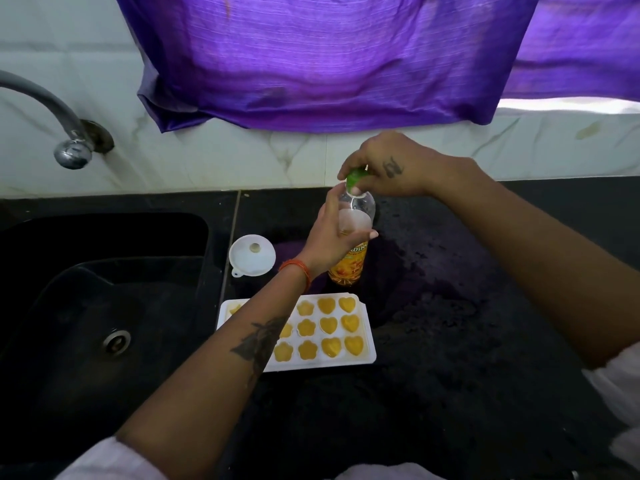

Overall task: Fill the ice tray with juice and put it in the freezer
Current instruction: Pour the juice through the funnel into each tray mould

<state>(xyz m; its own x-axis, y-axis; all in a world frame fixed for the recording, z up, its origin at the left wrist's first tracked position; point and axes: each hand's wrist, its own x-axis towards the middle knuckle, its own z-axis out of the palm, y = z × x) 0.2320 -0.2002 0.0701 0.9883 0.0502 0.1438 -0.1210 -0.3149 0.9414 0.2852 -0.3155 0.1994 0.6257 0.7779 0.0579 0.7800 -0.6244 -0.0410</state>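
Observation:
A clear juice bottle (360,216) with a yellow label stands upright on the black counter, with only a little juice left low in it. My left hand (329,237) grips its body. My right hand (384,168) pinches the green cap (355,178) at the bottle's neck. In front of the bottle lies a white ice tray (367,358) whose heart and flower cells hold orange juice; my left forearm hides its left part.
A white funnel (252,255) lies on the counter left of the bottle. A black sink (104,306) with a metal tap (69,147) takes up the left. Purple cloth (329,64) hangs over the white tiled wall behind. Bare black counter (467,341) lies to the right.

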